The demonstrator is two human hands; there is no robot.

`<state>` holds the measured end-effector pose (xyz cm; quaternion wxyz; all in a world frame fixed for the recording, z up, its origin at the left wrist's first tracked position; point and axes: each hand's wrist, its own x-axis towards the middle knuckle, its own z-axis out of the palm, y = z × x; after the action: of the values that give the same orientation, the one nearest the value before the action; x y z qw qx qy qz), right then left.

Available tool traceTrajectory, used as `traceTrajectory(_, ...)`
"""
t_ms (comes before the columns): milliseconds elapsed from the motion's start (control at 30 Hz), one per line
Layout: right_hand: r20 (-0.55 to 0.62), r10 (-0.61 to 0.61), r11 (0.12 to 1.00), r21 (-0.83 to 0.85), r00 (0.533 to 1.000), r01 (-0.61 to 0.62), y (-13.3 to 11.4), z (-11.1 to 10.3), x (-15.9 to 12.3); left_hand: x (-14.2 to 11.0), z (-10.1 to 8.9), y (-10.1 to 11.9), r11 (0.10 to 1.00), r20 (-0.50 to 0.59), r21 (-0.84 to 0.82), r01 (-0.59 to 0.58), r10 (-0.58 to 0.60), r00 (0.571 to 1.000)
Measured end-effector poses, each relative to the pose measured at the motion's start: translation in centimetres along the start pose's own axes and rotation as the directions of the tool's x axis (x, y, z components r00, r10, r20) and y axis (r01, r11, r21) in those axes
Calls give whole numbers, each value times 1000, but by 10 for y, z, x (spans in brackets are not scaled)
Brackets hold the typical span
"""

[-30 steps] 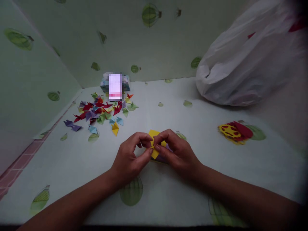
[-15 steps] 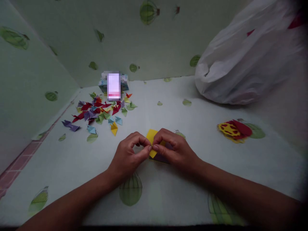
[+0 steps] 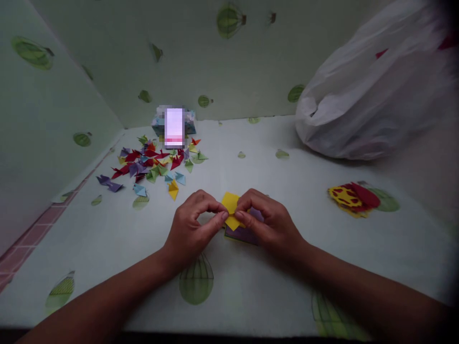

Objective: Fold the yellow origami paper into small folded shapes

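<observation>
A small piece of folded yellow paper [image 3: 231, 203] is held between both hands, above the middle of the table. My left hand [image 3: 195, 227] pinches its left side between thumb and forefinger. On the other side, my right hand [image 3: 268, 222] pinches it the same way, with the fingertips of both hands a little apart. Beneath the paper and my right hand lies a flat purple pad or stack with a yellowish edge [image 3: 242, 235], partly hidden by the hand.
Several folded paper cranes [image 3: 154, 165] in many colours lie heaped at the back left. Behind them a lit phone [image 3: 174, 126] leans on a patterned box [image 3: 191, 125]. A large white plastic bag [image 3: 344, 105] stands at back right. Yellow and red paper cut-outs [image 3: 353, 197] lie at right.
My fingertips have drawn slightly apart, and more of the yellow paper shows between them. The whole view has shifted a little, so things appear further right.
</observation>
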<state>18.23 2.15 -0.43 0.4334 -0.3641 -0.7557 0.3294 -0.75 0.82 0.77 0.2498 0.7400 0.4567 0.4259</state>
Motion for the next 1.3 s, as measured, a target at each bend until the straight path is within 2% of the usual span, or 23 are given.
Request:
traceTrajectory(233, 5, 10, 1000, -22, 1000, -10, 1, 0, 1, 0, 0, -2, 998, 19, 55, -43, 42, 999)
traceTrajectory(367, 13, 6, 1000, -18, 1000, -6, 1, 0, 0, 0, 1, -5, 982, 26, 129, -137, 135, 991)
traceTrajectory(533, 21, 8, 1000, -30, 1000, -8, 3, 0, 0, 2, 0, -5, 925, 50, 257, -280, 277, 960)
traceTrajectory(767, 10, 7, 999, -38, 1000, -7, 3, 2, -1, 2, 0, -4, 883, 90, 322, -342, 331, 939)
traceTrajectory(1033, 13, 18, 999, -35, 1000, -18, 2, 2, -1, 1, 2, -5, 906, 117, 287, -313, 291, 950)
traceTrajectory(1200, 56, 58, 998, -44, 997, -55, 5, -1, 2, 4, 0, -7, 986, 142, 102, -132, 117, 983)
traceTrajectory(1300, 51, 44, 997, -67, 998, -40, 6, -2, 3, 5, -3, -8, 997, 160, 44, -57, 50, 986)
